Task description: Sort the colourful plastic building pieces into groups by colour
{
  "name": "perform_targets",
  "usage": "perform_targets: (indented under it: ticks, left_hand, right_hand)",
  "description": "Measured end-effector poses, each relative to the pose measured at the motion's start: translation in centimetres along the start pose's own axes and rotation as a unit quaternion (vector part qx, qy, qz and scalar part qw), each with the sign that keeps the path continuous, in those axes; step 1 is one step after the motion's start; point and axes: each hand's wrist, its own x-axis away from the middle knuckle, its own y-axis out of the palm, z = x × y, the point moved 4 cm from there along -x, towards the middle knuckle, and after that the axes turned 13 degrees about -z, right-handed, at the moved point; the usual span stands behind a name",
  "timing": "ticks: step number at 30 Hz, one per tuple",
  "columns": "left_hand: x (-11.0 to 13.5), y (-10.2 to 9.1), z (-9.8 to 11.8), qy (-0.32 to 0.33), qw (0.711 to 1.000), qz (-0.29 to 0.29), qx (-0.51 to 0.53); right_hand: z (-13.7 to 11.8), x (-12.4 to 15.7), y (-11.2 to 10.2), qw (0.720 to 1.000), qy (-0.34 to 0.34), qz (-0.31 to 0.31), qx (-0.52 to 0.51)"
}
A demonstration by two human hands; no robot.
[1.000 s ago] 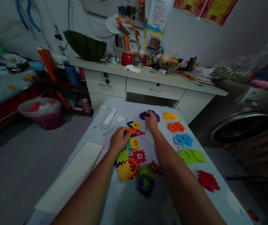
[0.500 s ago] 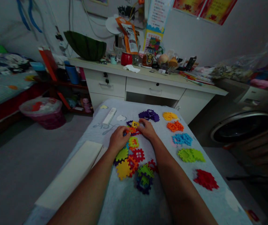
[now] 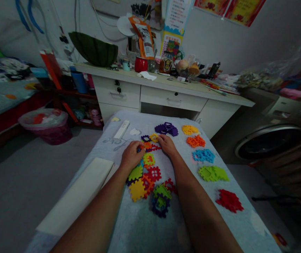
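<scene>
Interlocking plastic puzzle tiles lie in a mixed pile down the middle of the cloth-covered table. My left hand (image 3: pixel 133 154) rests at the pile's far left side, fingers curled beside an orange tile (image 3: pixel 147 145); what is under its fingertips is partly hidden. Across from it, my right hand (image 3: pixel 167 144) pinches the edge of a yellow tile (image 3: pixel 154 137). A dark purple tile (image 3: pixel 145 138) lies just left of that. Nearer me are a red window tile (image 3: pixel 154 173), a plain yellow tile (image 3: pixel 137 190) and a green tile (image 3: pixel 162 190) overlapping a purple one.
Single-colour heaps line the right side: purple (image 3: pixel 166 129), yellow (image 3: pixel 189 129), orange (image 3: pixel 195 141), blue (image 3: pixel 203 155), green (image 3: pixel 213 173) and red (image 3: pixel 229 200). A long white box (image 3: pixel 79 196) lies along the left edge. Behind stands a white desk (image 3: pixel 119 93).
The yellow tile has shifted slightly up and right with my right hand, uncovering more of the purple tile. My left hand stays nearly in place. The view has moved slightly.
</scene>
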Motion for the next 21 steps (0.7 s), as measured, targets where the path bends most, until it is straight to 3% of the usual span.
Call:
perform_targets:
  ticks: [3, 6, 11, 17, 21]
  left_hand:
    - [0.0, 0.1, -0.2, 0.000, 1.000, -0.004, -0.002]
    - [-0.1, 0.2, -0.3, 0.004, 1.000, -0.009, -0.007]
    - [-0.1, 0.1, -0.1, -0.001, 1.000, -0.011, 0.002]
    - [-0.2, -0.1, 0.2, -0.009, 1.000, -0.009, 0.000]
    - [-0.1, 0.0, 0.1, -0.007, 1.000, -0.008, 0.003]
  right_hand:
    - [0.2, 0.0, -0.8, 0.999, 0.019, 0.043, -0.011]
    - [0.8, -0.2, -2.0, 0.990, 0.053, 0.070, -0.114]
    - [3.1, -0.7, -6.6, 0.935, 0.107, 0.193, -0.276]
    - [7.9, -0.8, -13.7, 0.890, 0.196, 0.324, -0.255]
    - [10.7, -0.6, -15.8, 0.871, 0.271, 0.341, -0.229]
